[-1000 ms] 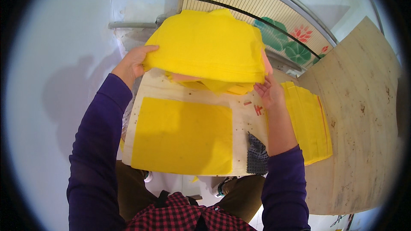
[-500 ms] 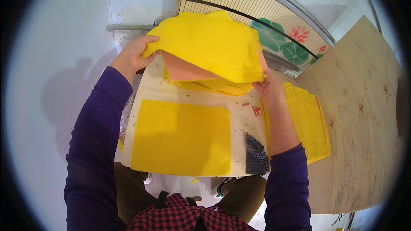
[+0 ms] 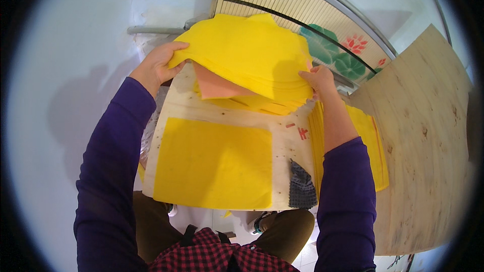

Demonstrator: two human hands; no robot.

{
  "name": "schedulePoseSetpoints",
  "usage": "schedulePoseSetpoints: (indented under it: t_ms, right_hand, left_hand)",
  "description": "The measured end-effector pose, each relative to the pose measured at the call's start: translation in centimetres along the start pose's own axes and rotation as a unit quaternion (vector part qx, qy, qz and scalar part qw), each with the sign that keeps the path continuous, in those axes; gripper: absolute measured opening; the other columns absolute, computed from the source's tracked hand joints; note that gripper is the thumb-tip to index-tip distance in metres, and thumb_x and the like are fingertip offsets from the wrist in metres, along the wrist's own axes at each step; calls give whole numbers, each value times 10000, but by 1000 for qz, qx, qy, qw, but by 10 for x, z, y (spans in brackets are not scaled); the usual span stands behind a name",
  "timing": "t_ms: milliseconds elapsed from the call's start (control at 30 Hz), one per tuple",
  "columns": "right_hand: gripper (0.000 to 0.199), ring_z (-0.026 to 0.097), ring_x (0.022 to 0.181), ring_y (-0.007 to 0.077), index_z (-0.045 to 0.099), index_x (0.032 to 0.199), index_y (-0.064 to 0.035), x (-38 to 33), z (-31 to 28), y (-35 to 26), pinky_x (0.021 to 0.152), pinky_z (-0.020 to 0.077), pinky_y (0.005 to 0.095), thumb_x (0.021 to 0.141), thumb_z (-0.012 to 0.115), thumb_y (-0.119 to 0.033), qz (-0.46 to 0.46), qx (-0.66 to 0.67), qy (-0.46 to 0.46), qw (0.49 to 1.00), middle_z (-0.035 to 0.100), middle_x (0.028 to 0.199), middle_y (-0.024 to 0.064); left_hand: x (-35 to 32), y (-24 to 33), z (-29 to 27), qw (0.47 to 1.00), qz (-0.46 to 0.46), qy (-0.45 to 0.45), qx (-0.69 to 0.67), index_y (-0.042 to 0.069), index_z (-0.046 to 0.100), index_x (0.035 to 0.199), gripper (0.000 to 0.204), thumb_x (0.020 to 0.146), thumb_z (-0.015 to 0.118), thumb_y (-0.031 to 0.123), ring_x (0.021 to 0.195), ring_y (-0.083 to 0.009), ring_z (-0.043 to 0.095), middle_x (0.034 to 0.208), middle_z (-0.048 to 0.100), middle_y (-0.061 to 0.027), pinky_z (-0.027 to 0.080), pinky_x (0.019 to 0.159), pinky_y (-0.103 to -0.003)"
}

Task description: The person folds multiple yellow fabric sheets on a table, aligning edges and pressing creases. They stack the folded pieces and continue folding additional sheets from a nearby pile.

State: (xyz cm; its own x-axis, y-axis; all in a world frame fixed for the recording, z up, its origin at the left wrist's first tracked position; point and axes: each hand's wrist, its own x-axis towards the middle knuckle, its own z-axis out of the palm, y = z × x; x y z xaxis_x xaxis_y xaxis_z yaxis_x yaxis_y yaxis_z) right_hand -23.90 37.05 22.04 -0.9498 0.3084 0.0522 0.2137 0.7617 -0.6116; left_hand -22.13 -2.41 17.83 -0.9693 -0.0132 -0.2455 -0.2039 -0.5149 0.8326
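Observation:
My left hand (image 3: pixel 161 63) pinches the left corner of the yellow cloth sheets (image 3: pixel 242 50) on the pile at the far side of the table. My right hand (image 3: pixel 321 81) grips their right edge, thumb on top. Lifted at the left, the sheets sag between my hands, and several layers show along the near edge. Beneath them a pink-orange sheet (image 3: pixel 217 83) peeks out, resting on more yellow cloth (image 3: pixel 252 105). Nearer to me, one flat yellow cloth piece (image 3: pixel 214 163) lies on the wooden table (image 3: pixel 285 146).
A dark grey textured rag (image 3: pixel 301 186) lies by the table's near right corner, with red marks (image 3: pixel 302 133) farther up. Another yellow cloth stack (image 3: pixel 368 146) sits to the right, beside a big plywood board (image 3: pixel 423 141). A slatted panel with painted flowers (image 3: pixel 302 15) stands behind.
My right hand has moved up slightly along the right edge, its thumb now over the top of the sheets. My left hand keeps its hold on the left corner.

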Motion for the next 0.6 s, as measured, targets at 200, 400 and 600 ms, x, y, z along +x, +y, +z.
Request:
schedulePoseSetpoints:
  t_ms: [200, 400, 600]
  right_hand:
    - [445, 675, 748, 251, 596, 1017, 20, 6, -2, 0, 593, 535, 351, 701, 790, -226, -53, -36, 24, 998, 665, 912, 168]
    - [338, 669, 817, 251, 639, 1019, -29, 1, -20, -17, 688, 536, 367, 724, 749, -152, -93, -7, 30, 995, 673, 966, 166]
    - [371, 662, 815, 244, 645, 1074, -58, 16, -37, -33, 717, 536, 359, 738, 753, -173, -156, -34, 57, 986, 669, 945, 147]
  left_hand:
    - [1, 1, -3, 1000, -11, -17, -2, 66, 560, 1080, 257, 850, 663, 119, 939, -155, 617, 1041, 624, -55, 513, 733, -263]
    - [-12, -2, 7, 1000, -1, 6, 18, 48, 563, 1095, 257, 871, 640, 149, 922, -179, 636, 1057, 634, -74, 531, 742, -297]
    - [-16, -4, 7, 998, -48, -34, -37, 34, 562, 1163, 309, 896, 614, 178, 1006, -242, 639, 1118, 645, -109, 537, 847, -377]
